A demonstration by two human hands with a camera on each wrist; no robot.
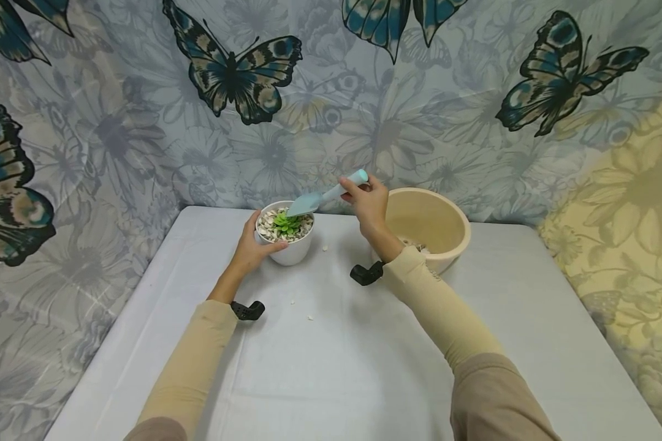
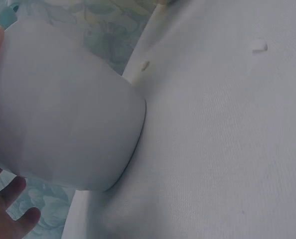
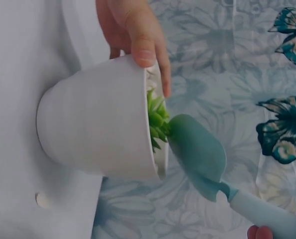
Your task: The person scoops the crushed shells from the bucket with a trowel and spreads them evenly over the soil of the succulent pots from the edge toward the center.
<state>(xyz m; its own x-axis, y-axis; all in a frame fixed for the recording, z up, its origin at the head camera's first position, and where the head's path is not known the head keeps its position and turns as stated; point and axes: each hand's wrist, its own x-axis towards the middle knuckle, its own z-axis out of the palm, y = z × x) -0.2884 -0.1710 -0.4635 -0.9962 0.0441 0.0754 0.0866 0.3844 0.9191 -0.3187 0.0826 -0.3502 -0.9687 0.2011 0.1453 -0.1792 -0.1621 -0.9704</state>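
A white pot (image 1: 291,253) stands near the table's back edge, filled with pebbles (image 1: 266,228) around a green succulent (image 1: 287,222). My left hand (image 1: 248,250) grips the pot at its left side, thumb along the near rim. In the left wrist view the pot wall (image 2: 68,109) hides most of that hand. My right hand (image 1: 372,207) holds a light blue trowel (image 3: 200,152) by its handle. The trowel's blade slants down over the pot, its tip right at the succulent's leaves in the right wrist view.
Right of the pot stands a large beige planter (image 1: 456,237), with some pebbles (image 1: 419,247) visible inside, partly behind my right forearm. A few stray pebbles (image 1: 325,248) lie on the white tablecloth (image 1: 320,373). A butterfly-patterned cloth (image 1: 320,110) hangs behind the table.
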